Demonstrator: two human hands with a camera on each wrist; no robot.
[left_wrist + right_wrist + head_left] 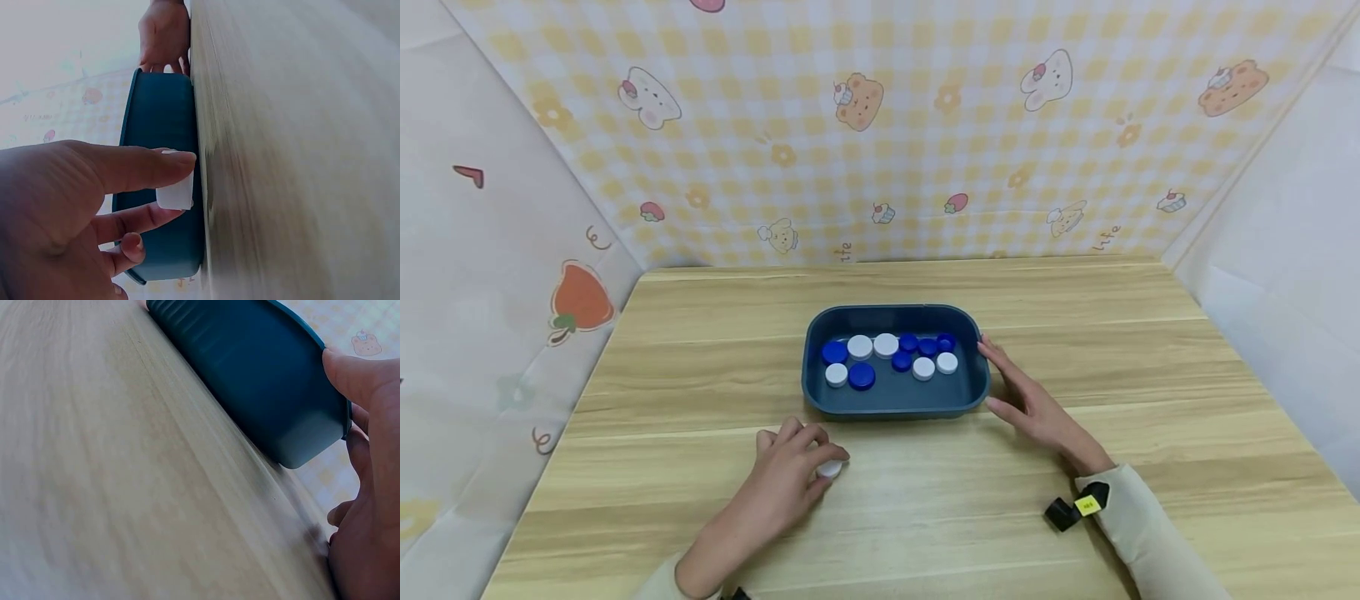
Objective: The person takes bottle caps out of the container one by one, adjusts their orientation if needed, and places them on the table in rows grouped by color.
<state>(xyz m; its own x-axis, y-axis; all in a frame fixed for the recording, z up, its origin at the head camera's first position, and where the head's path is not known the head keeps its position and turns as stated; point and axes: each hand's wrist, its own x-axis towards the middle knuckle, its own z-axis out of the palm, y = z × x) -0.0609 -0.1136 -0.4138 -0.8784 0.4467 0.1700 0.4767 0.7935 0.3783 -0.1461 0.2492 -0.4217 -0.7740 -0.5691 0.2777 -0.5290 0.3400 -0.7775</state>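
Note:
My left hand [786, 475] pinches a white bottle cap [830, 469] between thumb and fingers, just in front of a dark blue tray [895, 402]. In the left wrist view, that white cap [176, 192] stands on edge between the thumb and a finger, with the tray wall behind it. At the tray's right end, my right hand [1033, 408] has its fingers extended along the rim, and its thumb [347, 372] touches the rim in the right wrist view. Inside the tray lie several blue caps [862, 377] and several white caps [923, 368], spread mostly over the left and back.
A wooden table [700, 367] carries the tray near its middle. Behind it hangs a yellow checked cloth [910, 150] printed with cartoon animals. White sheets stand at the left and right sides. A black wrist strap [1075, 507] with a yellow tag sits on my right sleeve.

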